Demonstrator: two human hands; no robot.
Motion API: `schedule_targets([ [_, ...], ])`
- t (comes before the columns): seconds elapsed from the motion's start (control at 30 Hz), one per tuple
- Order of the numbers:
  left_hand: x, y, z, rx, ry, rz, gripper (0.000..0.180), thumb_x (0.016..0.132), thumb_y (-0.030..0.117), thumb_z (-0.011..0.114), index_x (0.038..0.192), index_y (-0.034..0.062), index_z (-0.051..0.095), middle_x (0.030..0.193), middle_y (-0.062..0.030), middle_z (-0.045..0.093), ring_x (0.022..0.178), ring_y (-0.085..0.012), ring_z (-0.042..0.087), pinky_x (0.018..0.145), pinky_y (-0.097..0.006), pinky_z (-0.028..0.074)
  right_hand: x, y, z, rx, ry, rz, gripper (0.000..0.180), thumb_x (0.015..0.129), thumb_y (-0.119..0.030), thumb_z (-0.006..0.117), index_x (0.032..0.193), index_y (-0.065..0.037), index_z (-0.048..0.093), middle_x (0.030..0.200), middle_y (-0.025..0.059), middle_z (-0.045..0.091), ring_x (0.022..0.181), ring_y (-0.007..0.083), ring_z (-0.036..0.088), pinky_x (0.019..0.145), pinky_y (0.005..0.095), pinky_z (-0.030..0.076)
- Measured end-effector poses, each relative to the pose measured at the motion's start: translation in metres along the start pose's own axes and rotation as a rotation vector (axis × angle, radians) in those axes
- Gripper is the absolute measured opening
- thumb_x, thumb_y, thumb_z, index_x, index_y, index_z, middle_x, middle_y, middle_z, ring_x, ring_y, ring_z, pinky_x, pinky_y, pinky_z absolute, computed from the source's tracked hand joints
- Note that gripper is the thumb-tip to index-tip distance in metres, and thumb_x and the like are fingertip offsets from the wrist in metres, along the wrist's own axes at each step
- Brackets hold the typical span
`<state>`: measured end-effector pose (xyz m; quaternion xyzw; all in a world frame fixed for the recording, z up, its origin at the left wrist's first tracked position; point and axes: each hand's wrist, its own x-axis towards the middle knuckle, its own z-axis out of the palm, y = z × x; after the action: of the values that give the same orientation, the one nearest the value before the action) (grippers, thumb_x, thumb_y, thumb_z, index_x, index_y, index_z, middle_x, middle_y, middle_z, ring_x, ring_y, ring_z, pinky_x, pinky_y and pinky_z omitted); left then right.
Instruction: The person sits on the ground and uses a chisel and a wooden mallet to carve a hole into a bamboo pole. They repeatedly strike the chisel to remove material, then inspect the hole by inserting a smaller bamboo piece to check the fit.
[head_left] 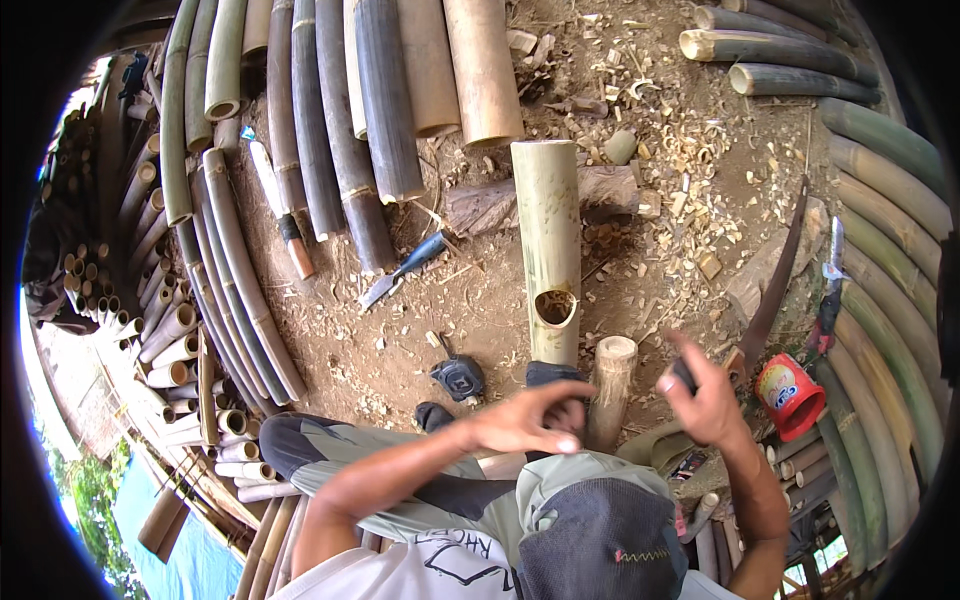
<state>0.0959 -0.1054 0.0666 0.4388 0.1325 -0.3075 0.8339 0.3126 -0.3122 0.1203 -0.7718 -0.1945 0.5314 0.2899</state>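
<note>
My left hand (525, 417) is open, thumb and forefinger spread apart, in front of the dark shoe (555, 373). Nothing shows in it. My right hand (705, 395) is raised to the right, forefinger stretched out and thumb apart; a small dark thing shows between them, and I cannot make out whether it is touched. Between the hands stands a short pale wooden piece (612, 385). A thick bamboo section (547, 220) with an oval hole cut near its near end rests across a rough log (480, 207), its near end by the shoe.
Left of the bamboo lie a blue-handled knife (405, 270), a black tape measure (459, 376) and a long tool with a brown handle (297, 255). At right are a dark curved blade (783, 265) and a red container (792, 398). Bamboo poles (390, 120) and wood chips (690, 160) surround me.
</note>
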Motion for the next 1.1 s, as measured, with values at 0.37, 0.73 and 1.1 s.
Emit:
schedule_targets([
  [0.37, 0.117, -0.009, 0.048, -1.353, 0.451, 0.154, 0.059, 0.104, 0.050, 0.038, 0.150, 0.0117, 0.037, 0.133, -0.0033, 0.055, 0.121, -0.0182, 0.053, 0.106, -0.040, 0.039, 0.080, -0.054, 0.021, -1.232, -0.401, -0.507, 0.045, 0.078, -0.017, 0.066, 0.114, 0.009, 0.058, 0.080, 0.0130, 0.070, 0.068, 0.0187, 0.070, 0.057, 0.0300, 0.055],
  [0.73, 0.076, -0.018, 0.027, -0.862, 0.700, -0.171, 0.045, 0.103, 0.036, 0.049, 0.130, 0.0017, 0.060, 0.070, 0.0023, 0.052, 0.058, -0.0075, 0.043, 0.052, -0.025, 0.037, 0.071, -0.036, 0.054, -0.575, -0.451, -0.107, 0.045, 0.082, -0.022, 0.068, 0.115, 0.005, 0.055, 0.084, 0.0255, 0.067, 0.074, 0.0435, 0.067, 0.067, 0.0498, 0.055],
  [1.1, 0.041, 0.009, -0.040, 0.517, 0.611, -0.369, 0.043, 0.095, 0.036, 0.051, 0.084, -0.0017, 0.069, 0.073, -0.0330, 0.060, 0.078, -0.0506, 0.063, 0.067, -0.055, 0.050, 0.058, -0.015, 0.175, 0.222, 0.113, -0.023, 0.051, 0.081, -0.011, 0.068, 0.125, 0.006, 0.048, 0.089, 0.0282, 0.066, 0.085, 0.0476, 0.066, 0.070, 0.0486, 0.053],
])
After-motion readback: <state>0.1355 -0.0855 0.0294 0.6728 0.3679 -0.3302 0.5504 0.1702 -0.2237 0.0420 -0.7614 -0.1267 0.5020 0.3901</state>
